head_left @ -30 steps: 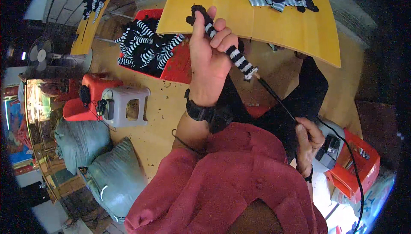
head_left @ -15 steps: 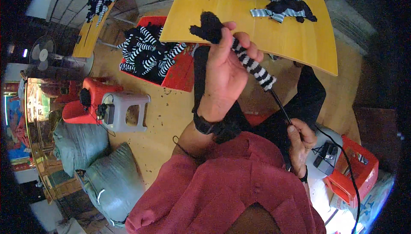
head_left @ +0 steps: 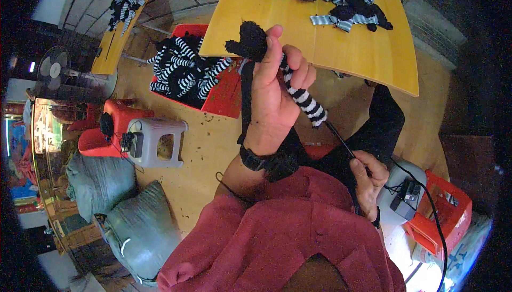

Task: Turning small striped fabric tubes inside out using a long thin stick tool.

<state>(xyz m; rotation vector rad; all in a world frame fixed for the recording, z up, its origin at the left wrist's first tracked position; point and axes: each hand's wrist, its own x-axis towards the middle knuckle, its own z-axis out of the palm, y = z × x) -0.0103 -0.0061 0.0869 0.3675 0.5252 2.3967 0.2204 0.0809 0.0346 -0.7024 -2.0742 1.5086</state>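
My left hand [head_left: 274, 97] is closed around a black-and-white striped knitted tube [head_left: 309, 105] in front of my lap. A fuzzy black forked end [head_left: 250, 41] of the same piece sticks out past my thumb, over the near edge of the table. From the tube's lower opening runs a thin black rod [head_left: 339, 138], its other part hidden inside the fabric. My right hand [head_left: 369, 180] pinches the rod's lower end between thumb and fingers.
On the yellow table [head_left: 368, 60] lie several striped fabric pieces [head_left: 346, 4] with black fuzzy ends. A red bin [head_left: 221, 97] of similar pieces stands left. Grey and red stools [head_left: 154, 142] and stuffed green sacks [head_left: 141, 228] are at left. A black cable [head_left: 434, 212] hangs at right.
Both hands have shifted slightly left, carrying the striped tube and rod along. The tube's lower opening now sits lower and further left, and less of the rod shows between it and my right hand.
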